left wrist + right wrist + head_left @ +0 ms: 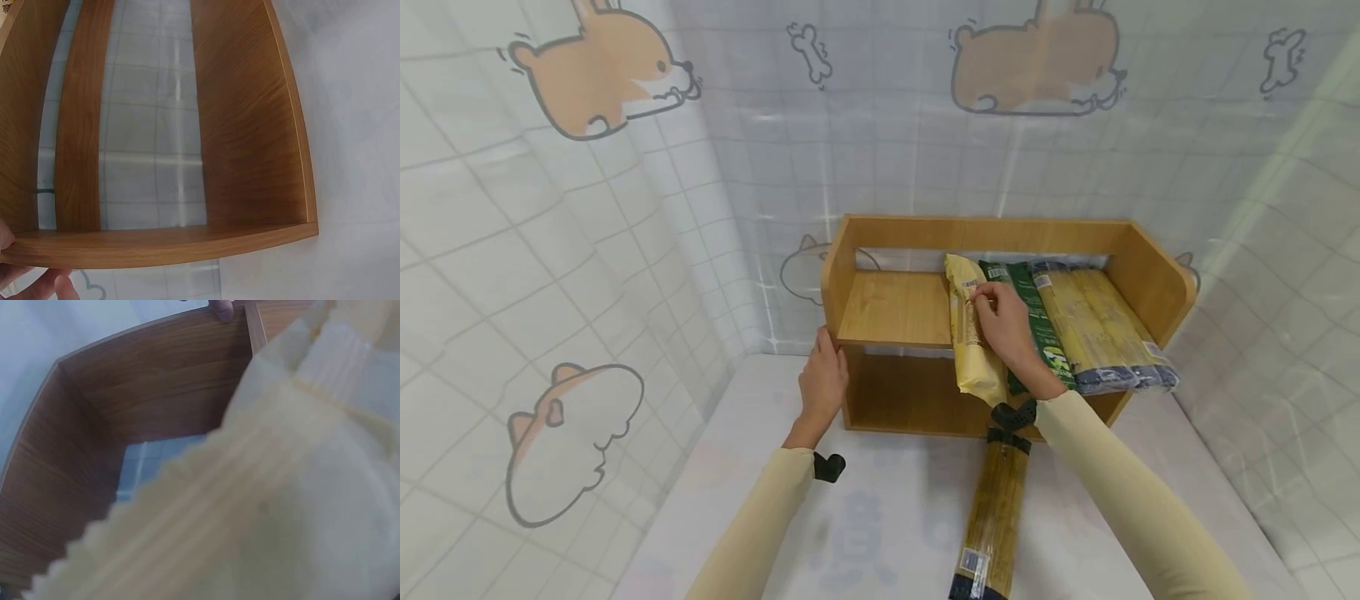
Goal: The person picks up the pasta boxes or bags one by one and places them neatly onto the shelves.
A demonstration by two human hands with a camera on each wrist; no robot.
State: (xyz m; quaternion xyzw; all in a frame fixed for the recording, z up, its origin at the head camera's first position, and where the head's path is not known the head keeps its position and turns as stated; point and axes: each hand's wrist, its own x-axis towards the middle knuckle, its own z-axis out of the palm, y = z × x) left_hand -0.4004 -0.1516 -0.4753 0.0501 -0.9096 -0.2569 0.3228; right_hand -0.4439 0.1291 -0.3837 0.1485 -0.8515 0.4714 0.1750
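A small two-tier wooden shelf [895,308] stands on the white surface. My left hand [823,379] grips its left side panel; in the left wrist view the thumb [5,236] lies on one side of the board and the fingers [44,286] on the other. My right hand [1003,325] pinches a yellow plastic packet [966,333] near its middle, on the upper tier. The packet's lower end hangs past the shelf's front edge, and its crimped end [187,512] fills much of the right wrist view, blurred. Right beside it lies a green packet [1037,321], partly hidden by my right hand.
Clear-wrapped yellowish packs with dark ends [1093,325] lie at the upper tier's right, overhanging the front. Another long wrapped pack [992,517] lies on the white surface [887,500] before the shelf. Patterned curtains [880,150] hang behind and at both sides.
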